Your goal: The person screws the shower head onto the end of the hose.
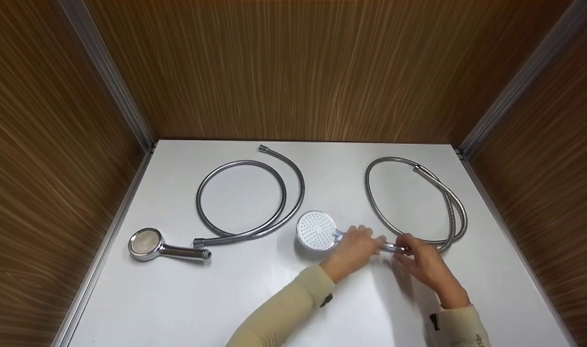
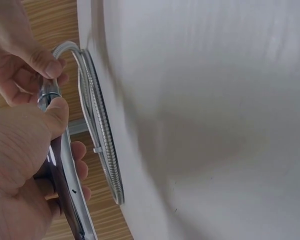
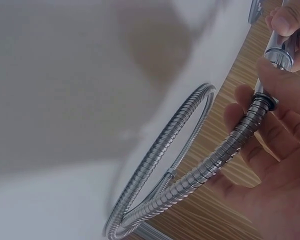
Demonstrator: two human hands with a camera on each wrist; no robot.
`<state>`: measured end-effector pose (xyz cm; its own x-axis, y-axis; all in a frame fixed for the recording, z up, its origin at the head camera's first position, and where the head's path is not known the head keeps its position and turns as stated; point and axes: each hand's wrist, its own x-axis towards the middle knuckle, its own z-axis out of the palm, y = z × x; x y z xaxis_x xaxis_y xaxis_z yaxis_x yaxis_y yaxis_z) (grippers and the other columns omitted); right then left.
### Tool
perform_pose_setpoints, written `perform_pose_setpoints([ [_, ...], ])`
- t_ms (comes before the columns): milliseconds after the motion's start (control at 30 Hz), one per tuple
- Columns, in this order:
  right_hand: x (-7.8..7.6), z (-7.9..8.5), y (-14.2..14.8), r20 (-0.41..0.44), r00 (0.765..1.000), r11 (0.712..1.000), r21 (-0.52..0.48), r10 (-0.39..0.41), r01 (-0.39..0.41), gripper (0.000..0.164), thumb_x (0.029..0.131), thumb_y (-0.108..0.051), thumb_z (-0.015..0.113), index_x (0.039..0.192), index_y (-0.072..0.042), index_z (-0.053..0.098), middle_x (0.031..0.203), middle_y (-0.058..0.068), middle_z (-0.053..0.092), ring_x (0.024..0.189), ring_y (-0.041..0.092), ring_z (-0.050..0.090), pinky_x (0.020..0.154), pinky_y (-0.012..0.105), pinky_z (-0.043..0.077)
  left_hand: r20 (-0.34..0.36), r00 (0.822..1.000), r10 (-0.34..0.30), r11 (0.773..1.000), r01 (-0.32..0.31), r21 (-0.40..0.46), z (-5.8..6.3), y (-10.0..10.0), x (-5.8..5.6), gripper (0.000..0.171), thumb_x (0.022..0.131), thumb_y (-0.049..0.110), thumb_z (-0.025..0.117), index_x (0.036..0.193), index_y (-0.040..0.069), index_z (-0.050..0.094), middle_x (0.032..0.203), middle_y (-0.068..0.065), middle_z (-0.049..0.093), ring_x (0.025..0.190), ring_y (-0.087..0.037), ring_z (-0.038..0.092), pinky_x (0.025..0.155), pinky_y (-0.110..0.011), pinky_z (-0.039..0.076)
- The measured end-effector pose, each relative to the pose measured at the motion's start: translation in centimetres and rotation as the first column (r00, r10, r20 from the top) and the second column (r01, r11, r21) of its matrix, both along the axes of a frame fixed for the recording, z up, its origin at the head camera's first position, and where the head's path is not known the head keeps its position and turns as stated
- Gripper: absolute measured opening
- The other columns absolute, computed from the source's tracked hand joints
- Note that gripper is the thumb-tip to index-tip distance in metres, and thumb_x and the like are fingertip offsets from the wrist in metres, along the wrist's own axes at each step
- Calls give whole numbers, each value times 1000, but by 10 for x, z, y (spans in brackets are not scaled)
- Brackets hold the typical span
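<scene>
A chrome shower head [image 1: 316,231] with a round white spray face is held up over the white table, face upward. My left hand [image 1: 356,250] grips its handle [image 2: 70,175]. At the handle's end, my right hand [image 1: 425,265] pinches the end fitting of a ribbed metal shower hose [image 3: 190,182]. The fitting meets the handle's end, partly hidden by the thumb; whether the two are joined I cannot tell. The rest of this hose lies looped on the table at the right, its free end fitting [image 1: 416,168] inside the loop.
A second chrome shower head [image 1: 146,243] lies at the table's left. Between it and my hands lies a second, coiled hose [image 1: 197,202]. Wood-grain panels [image 1: 293,67] wall the white table [image 1: 187,308] at back and sides, with metal posts in the corners.
</scene>
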<state>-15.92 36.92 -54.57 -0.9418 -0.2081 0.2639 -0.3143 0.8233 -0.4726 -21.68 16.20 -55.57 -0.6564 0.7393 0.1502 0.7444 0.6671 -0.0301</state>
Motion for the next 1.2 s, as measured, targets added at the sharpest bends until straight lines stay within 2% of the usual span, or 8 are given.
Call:
perform_pose_setpoints([
  [233, 0, 0, 2, -72, 996, 999, 2, 44, -44, 29, 82, 3, 85, 101, -13, 69, 89, -8, 71, 81, 11, 65, 72, 36, 56, 13, 1000, -2, 1000, 2, 7, 2, -1, 0, 27, 102, 47, 61, 125, 34, 64, 99, 9, 69, 86, -9, 54, 80, -23, 44],
  [367, 0, -2, 3, -117, 991, 998, 16, 70, -68, 25, 83, 4, 83, 101, -9, 71, 90, -6, 71, 81, 8, 64, 72, 36, 56, 7, 1000, 0, 1000, 0, 2, 1, -1, 0, 27, 102, 47, 60, 125, 33, 64, 99, 8, 68, 86, -10, 55, 80, -24, 45],
  [433, 0, -2, 2, -111, 991, 998, 11, 70, -70, 24, 84, 4, 83, 102, -7, 73, 92, -3, 73, 83, 12, 67, 73, 37, 58, 6, 1000, 2, 1000, -2, 2, 1, -1, 0, 29, 102, 47, 61, 127, 34, 64, 100, 9, 69, 87, -10, 56, 80, -24, 46],
  [567, 0, -1, 0, -32, 999, 999, 0, 38, -38, 28, 84, 3, 83, 108, -5, 72, 96, 3, 77, 87, 23, 74, 77, 43, 60, 1, 1000, 8, 1000, -8, 5, -1, 0, 0, 32, 101, 48, 63, 130, 35, 65, 100, 8, 70, 88, -10, 57, 80, -24, 46],
  [700, 0, 1, -1, 20, 1000, 1000, 11, -1, 1, 30, 83, 2, 83, 107, -8, 68, 95, 3, 76, 87, 25, 73, 78, 44, 58, 15, 1000, 6, 1000, -6, 6, -1, 1, 0, 32, 100, 47, 65, 130, 35, 65, 100, 7, 69, 87, -10, 55, 79, -24, 45],
  [833, -1, 1, -1, -2, 1000, 1000, 13, -5, 5, 29, 82, 3, 84, 101, -12, 67, 90, -3, 72, 84, 18, 68, 75, 38, 56, 0, 1000, 2, 1000, -2, 1, -1, 0, 0, 31, 100, 47, 65, 129, 35, 64, 100, 7, 69, 87, -10, 55, 79, -23, 45],
  [1000, -1, -1, 0, -71, 997, 999, 12, 38, -38, 28, 81, 4, 85, 99, -12, 70, 89, -6, 70, 81, 10, 63, 72, 35, 54, -3, 1000, 6, 1000, -6, 5, -1, 0, 0, 31, 100, 48, 64, 128, 34, 64, 100, 7, 69, 87, -10, 55, 79, -24, 45],
  [1200, -1, -2, -1, -85, 995, 999, 16, 48, -46, 25, 83, 3, 83, 104, -5, 73, 94, 1, 75, 86, 19, 72, 76, 41, 61, 24, 1000, 10, 1000, -11, 5, -1, -1, -1, 31, 101, 47, 62, 130, 34, 64, 101, 7, 68, 88, -10, 55, 80, -24, 45],
])
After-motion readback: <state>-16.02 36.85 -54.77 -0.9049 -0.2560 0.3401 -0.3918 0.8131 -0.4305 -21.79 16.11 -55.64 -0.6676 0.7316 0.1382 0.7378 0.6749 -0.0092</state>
